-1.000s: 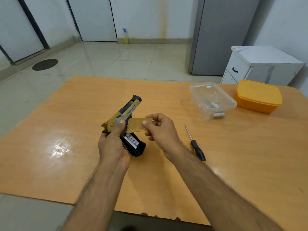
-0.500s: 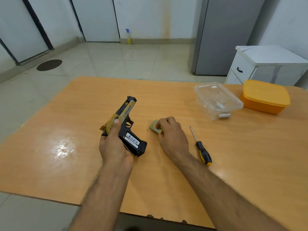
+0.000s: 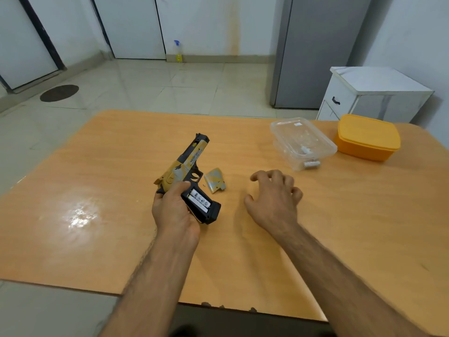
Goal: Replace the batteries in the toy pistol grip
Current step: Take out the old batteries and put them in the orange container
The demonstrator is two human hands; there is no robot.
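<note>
My left hand [image 3: 173,211] grips the black and tan toy pistol [image 3: 188,160] by its grip, with the barrel pointing away from me over the wooden table [image 3: 102,249]. The grip's side is uncovered, and white-labelled batteries [image 3: 200,201] show in the compartment. The tan grip cover [image 3: 215,183] lies on the table just right of the pistol. My right hand [image 3: 274,200] hovers to the right of the cover with fingers loosely curled, holding nothing. The screwdriver is out of sight.
A clear plastic box [image 3: 303,139] stands at the back right, with a small silver battery [image 3: 312,164] against its near wall. An orange lidded box [image 3: 366,137] sits beside it. A white cabinet [image 3: 374,96] and a grey fridge [image 3: 315,52] stand beyond the table.
My right hand laid the grip cover on the table beside the pistol, let it go and moved right. My left hand lowered the pistol slightly.
</note>
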